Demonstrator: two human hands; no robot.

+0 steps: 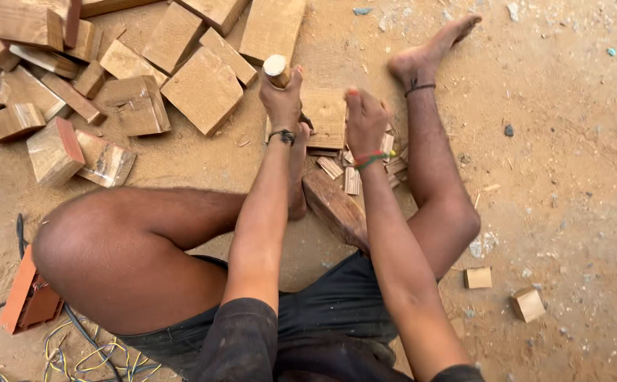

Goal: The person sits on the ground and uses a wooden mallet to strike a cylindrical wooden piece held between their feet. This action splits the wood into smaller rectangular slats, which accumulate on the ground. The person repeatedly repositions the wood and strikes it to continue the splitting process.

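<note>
I sit on the sandy ground with my legs folded. My left hand is shut on a round wooden handle that sticks up above the fist; its lower end is hidden. My right hand is closed and presses on a flat wooden block that lies between my feet. Thin split wood strips lie just under the right wrist. A longer dark wooden piece rests on the ground between my forearms.
A heap of cut wooden blocks fills the upper left. Two small wood cubes lie at the lower right. An orange tool and tangled cables sit by my left knee.
</note>
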